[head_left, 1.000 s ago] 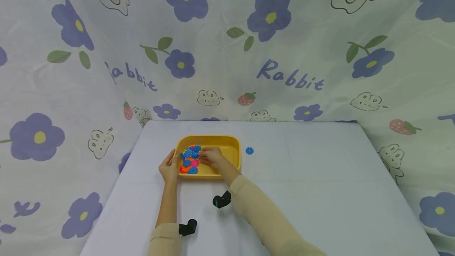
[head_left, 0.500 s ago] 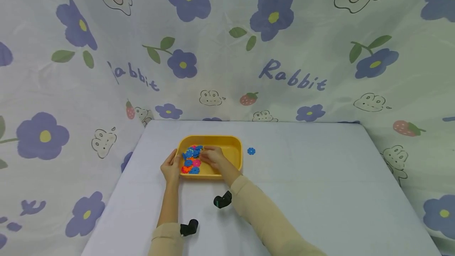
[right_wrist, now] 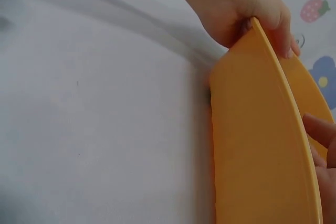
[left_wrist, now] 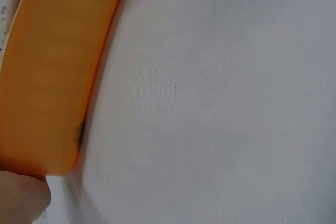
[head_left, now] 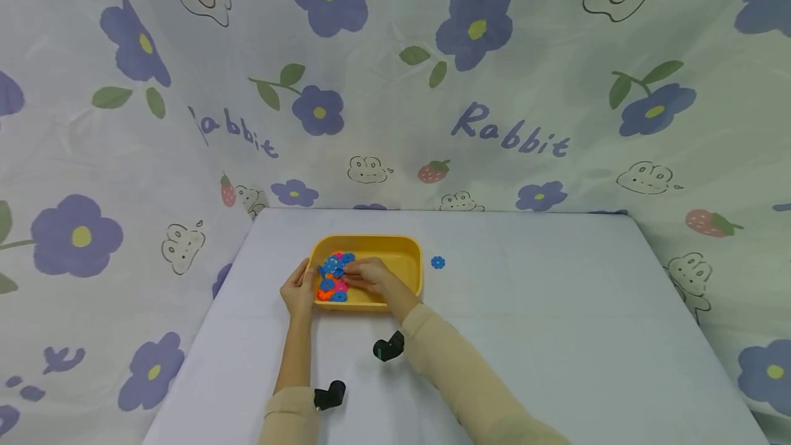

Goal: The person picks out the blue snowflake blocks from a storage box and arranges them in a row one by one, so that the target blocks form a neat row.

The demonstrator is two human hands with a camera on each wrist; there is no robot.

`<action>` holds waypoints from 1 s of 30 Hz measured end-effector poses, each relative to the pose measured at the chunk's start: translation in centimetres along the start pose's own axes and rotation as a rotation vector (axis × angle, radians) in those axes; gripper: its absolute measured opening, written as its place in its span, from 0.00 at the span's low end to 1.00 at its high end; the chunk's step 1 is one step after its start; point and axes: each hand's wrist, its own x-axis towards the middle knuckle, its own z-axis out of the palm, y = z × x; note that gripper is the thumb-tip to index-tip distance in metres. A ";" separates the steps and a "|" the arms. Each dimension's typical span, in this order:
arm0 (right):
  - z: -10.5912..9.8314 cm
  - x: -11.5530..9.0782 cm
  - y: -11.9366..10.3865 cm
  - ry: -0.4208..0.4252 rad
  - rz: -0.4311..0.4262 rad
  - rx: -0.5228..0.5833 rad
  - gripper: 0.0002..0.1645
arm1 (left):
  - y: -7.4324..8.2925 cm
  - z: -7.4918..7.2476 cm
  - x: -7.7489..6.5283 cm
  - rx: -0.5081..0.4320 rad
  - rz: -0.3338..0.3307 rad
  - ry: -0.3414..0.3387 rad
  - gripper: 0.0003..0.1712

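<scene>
My left hand (head_left: pixel 299 289) grips the left end of a yellow tray (head_left: pixel 364 307) by its rim. In the right wrist view that left hand (right_wrist: pixel 254 11) has its thumb and fingers on either side of the rim. My right hand (head_left: pixel 369 276) reaches over the front wall into the tray. Its outstretched fingers (head_left: pixel 353 270) touch a heap of notched plastic discs gathered at the left: blue discs (head_left: pixel 327 284), a pink disc (head_left: pixel 341 286) and orange ones (head_left: pixel 324 295). The fingertips' far side is hidden. The left wrist view shows mainly the tray's outer wall (left_wrist: pixel 58 77).
One blue notched disc (head_left: pixel 437 262) lies on the white table (head_left: pixel 531 321) just right of the tray. Black camera mounts (head_left: pixel 389 347) stick out from both wrists. A flower-print cloth (head_left: pixel 395 88) hangs behind the table and along its sides.
My right fingers have shifted slightly left and lower onto the discs, and a few blue discs at the heap's edge have moved. My left hand and the tray stay put.
</scene>
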 end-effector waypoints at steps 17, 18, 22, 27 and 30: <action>0.4 -0.2 0.0 -0.030 0.032 -0.029 0.18 | 0.0 0.0 0.0 0.013 -0.013 -0.006 0.21; 0.4 -0.2 0.0 -0.034 0.029 -0.035 0.19 | 0.0 0.0 0.0 0.016 -0.016 -0.004 0.21; 0.5 0.0 0.0 -0.044 0.023 -0.056 0.19 | 0.1 0.0 0.0 0.021 -0.014 -0.003 0.21; 0.7 0.1 -0.1 -0.055 0.038 -0.107 0.17 | 0.1 0.0 -0.1 0.016 -0.007 0.001 0.21; 0.8 0.1 0.1 -0.046 0.043 -0.141 0.16 | 0.2 0.0 -0.1 0.018 -0.001 -0.001 0.21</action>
